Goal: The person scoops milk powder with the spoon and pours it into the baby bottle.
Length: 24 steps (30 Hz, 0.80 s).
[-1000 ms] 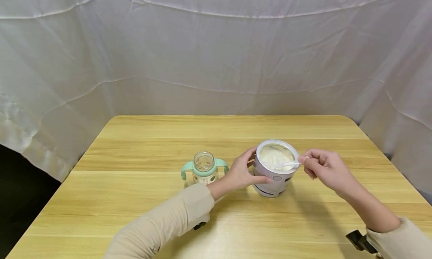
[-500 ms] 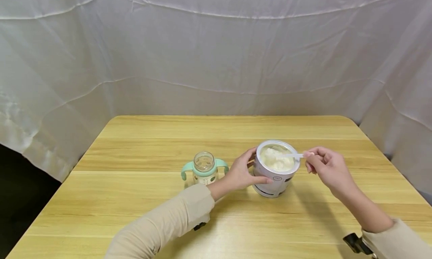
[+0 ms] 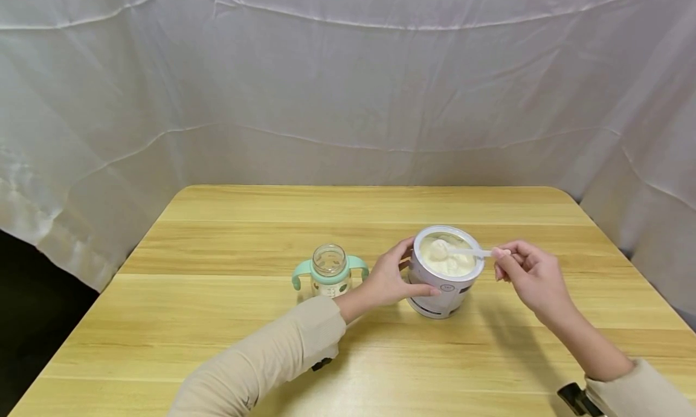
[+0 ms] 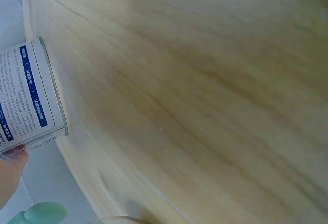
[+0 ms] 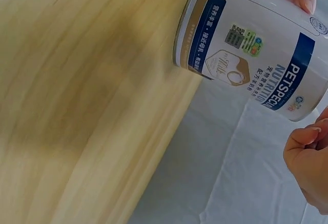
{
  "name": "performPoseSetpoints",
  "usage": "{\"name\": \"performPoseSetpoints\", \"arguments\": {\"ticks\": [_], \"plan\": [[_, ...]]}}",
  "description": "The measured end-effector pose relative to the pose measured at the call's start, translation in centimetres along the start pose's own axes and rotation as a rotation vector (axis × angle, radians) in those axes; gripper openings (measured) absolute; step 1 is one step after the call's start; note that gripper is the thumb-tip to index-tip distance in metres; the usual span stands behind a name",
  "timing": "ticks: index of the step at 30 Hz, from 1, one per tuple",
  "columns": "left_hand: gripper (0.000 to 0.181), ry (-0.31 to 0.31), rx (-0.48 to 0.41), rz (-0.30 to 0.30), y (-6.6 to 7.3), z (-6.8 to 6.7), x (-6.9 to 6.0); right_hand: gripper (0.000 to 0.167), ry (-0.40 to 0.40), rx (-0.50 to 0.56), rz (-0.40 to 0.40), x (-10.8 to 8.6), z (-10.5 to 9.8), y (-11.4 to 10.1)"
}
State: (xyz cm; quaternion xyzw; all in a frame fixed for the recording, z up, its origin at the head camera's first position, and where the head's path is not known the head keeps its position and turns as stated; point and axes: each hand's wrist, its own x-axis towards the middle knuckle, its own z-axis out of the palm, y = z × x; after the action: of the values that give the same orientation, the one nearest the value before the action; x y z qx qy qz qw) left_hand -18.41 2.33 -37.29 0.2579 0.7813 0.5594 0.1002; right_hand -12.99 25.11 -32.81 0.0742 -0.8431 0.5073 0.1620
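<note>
A white can (image 3: 439,293) of pale powder (image 3: 454,263) stands open on the table. My left hand (image 3: 387,279) grips its left side, thumb along the front. With thumb and fingers my right hand (image 3: 535,278) pinches the handle of a white scoop (image 3: 472,252), whose bowl lies over the powder, heaped with it. In the right wrist view the can (image 5: 256,49) shows its printed label, and the right hand (image 5: 312,157) is beside its rim; the scoop cannot be made out there. The left wrist view shows the left hand (image 4: 9,175) touching the can (image 4: 31,96).
Left of the can, near my left wrist, a clear bottle (image 3: 328,261) with mint-green handles (image 3: 301,273) stands uncapped on the wooden table (image 3: 217,320). A pale curtain (image 3: 348,90) hangs behind the table and along both sides.
My right hand has moved slightly right, drawing the scoop's handle back over the rim. The scoop's bowl now shows heaped above the powder. The left hand and can have barely moved.
</note>
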Motion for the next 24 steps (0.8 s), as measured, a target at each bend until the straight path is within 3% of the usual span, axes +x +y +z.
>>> {"name": "performPoseSetpoints", "arguments": {"ticks": [4, 11, 14, 19, 24], "plan": [[0.089, 0.002, 0.004, 0.000, 0.0, 0.0, 0.0, 0.017, -0.046, 0.154, 0.126, 0.2, -0.3, 0.1], [0.089, -0.004, 0.015, 0.001, 0.0, -0.1, 0.1, 0.022, -0.129, 0.618, 0.310, 0.5, -0.9, 0.7], [0.089, -0.007, 0.015, 0.004, 0.0, -0.1, 0.1, 0.025, -0.164, 0.685, 0.357, 0.6, -1.1, 0.7], [0.089, -0.009, 0.011, 0.003, 0.0, -0.1, 0.1, 0.027, -0.184, 0.697, 0.432, 0.5, -1.2, 0.7], [0.090, -0.011, 0.020, -0.001, 0.0, -0.1, 0.0, 0.026, -0.192, 0.709, 0.450, 0.6, -1.3, 0.8]]}}
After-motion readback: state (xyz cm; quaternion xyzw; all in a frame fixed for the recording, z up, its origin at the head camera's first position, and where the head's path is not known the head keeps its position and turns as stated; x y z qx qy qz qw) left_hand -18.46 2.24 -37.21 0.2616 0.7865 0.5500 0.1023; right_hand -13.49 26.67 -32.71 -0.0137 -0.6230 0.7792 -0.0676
